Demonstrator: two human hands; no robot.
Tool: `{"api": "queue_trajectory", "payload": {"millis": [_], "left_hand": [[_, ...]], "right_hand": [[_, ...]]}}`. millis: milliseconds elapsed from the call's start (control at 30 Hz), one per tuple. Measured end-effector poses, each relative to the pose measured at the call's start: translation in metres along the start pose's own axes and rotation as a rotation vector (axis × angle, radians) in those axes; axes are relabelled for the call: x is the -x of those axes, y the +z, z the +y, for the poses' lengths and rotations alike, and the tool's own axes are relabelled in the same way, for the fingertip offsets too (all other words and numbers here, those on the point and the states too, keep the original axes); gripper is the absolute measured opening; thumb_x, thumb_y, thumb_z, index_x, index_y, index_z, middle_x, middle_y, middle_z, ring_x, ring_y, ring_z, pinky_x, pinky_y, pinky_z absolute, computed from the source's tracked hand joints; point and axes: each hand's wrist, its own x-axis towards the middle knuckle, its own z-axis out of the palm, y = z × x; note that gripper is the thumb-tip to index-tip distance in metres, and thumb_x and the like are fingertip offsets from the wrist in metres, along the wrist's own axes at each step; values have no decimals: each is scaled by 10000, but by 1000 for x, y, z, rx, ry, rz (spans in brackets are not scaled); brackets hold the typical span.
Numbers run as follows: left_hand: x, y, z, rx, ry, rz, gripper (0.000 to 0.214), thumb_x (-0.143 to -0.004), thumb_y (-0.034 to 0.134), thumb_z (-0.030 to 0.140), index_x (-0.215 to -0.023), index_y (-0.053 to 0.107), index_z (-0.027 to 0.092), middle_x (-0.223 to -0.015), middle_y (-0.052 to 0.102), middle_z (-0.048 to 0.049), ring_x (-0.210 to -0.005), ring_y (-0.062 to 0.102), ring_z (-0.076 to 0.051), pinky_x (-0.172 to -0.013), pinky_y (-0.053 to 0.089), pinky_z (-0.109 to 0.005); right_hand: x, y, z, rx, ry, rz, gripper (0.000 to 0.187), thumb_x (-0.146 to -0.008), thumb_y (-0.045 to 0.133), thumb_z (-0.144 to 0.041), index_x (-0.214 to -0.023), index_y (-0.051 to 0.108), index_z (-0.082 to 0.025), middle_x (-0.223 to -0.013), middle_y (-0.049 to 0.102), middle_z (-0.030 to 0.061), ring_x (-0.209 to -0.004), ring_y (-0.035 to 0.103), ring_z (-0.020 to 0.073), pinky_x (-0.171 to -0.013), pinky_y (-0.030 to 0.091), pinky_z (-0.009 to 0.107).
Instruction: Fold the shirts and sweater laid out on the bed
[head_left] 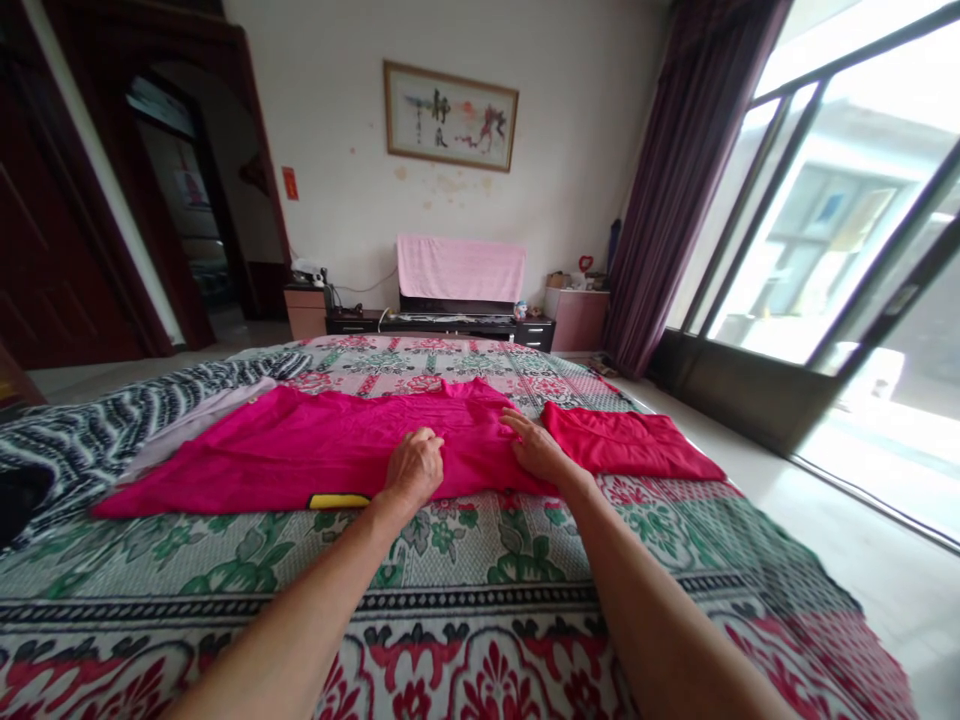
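A magenta garment (300,440) lies spread sideways across the patterned bed cover, with a yellow patch (339,501) at its near edge. My left hand (417,464) is closed, its fingers curled against the cloth near the middle. Further right, my right hand (536,447) rests on the garment's right end with its fingers stretched out. Just beyond that hand is a folded red cloth (637,443), flat on the bed.
Black-and-white striped fabric (187,395) lies bunched on the bed's left side, beside a pale cloth (199,425). The bed cover (480,560) spans the foreground. A low cabinet (450,325) stands beyond the bed; a glass door (810,220) is at the right.
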Motion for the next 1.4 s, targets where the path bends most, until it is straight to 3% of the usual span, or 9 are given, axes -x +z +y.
{"api": "queue_trajectory", "payload": {"millis": [167,267,433,667,900,1100,1233,1300,1400], "left_hand": [[-3,-9,12,98,100,87,223,-803,514,158,-893,716,183,-1054,641,-103,-963,563,-217,-913,427,-357],[-5,-13,22,256,189,-29,189,-807,536,205,-839,723,203,-844,655,-53,-802,590,-157,-795,460,-283],[-1,-12,32,345,255,-283,204,-726,595,201,-847,753,246,-782,658,-10,-692,584,-122,-672,444,-240],[2,-15,37,305,243,-307,210,-762,620,332,-894,762,252,-760,635,-18,-691,578,-131,-655,423,-241],[4,-18,53,268,360,-271,212,-760,537,201,-749,748,213,-710,623,-24,-737,571,-146,-705,427,-255],[-5,-43,42,630,146,-509,294,-767,581,370,-624,681,132,-531,534,22,-518,459,-80,-505,344,-198],[-9,-56,25,730,107,-675,295,-705,644,335,-908,716,134,-609,583,32,-552,492,-81,-532,378,-190],[-11,-54,21,691,92,-597,378,-702,653,320,-1040,695,156,-663,614,24,-588,528,-94,-566,416,-202],[-11,-41,21,488,152,-260,275,-739,637,294,-969,723,170,-820,672,-35,-751,601,-143,-732,480,-262]], "right_hand": [[-1,-5,-3,-23,24,89,341,-765,463,-60,-1004,668,-191,-1145,665,39,-1070,599,160,-971,443,324],[-1,-8,-9,-26,5,63,244,-790,528,-153,-976,675,-208,-1054,686,18,-968,615,142,-927,461,284],[7,1,-4,3,24,22,233,-735,579,-122,-928,691,-190,-1026,698,42,-975,619,169,-926,459,296],[12,8,2,10,65,49,242,-755,555,-135,-931,709,-197,-1018,702,26,-945,631,161,-899,459,265],[11,9,1,28,41,61,229,-752,548,-117,-901,711,-180,-980,708,34,-947,622,151,-899,443,246],[11,8,6,8,24,52,238,-746,552,-132,-910,716,-184,-989,709,42,-926,630,159,-881,450,255],[8,1,2,13,56,17,261,-738,547,-133,-925,720,-191,-966,723,44,-892,640,167,-840,461,258],[7,-9,-3,24,105,11,256,-745,537,-137,-915,721,-192,-924,728,41,-845,644,160,-789,465,245],[8,-33,-10,62,268,-48,173,-750,547,-179,-799,713,-168,-757,707,41,-730,635,150,-679,463,229]]}}
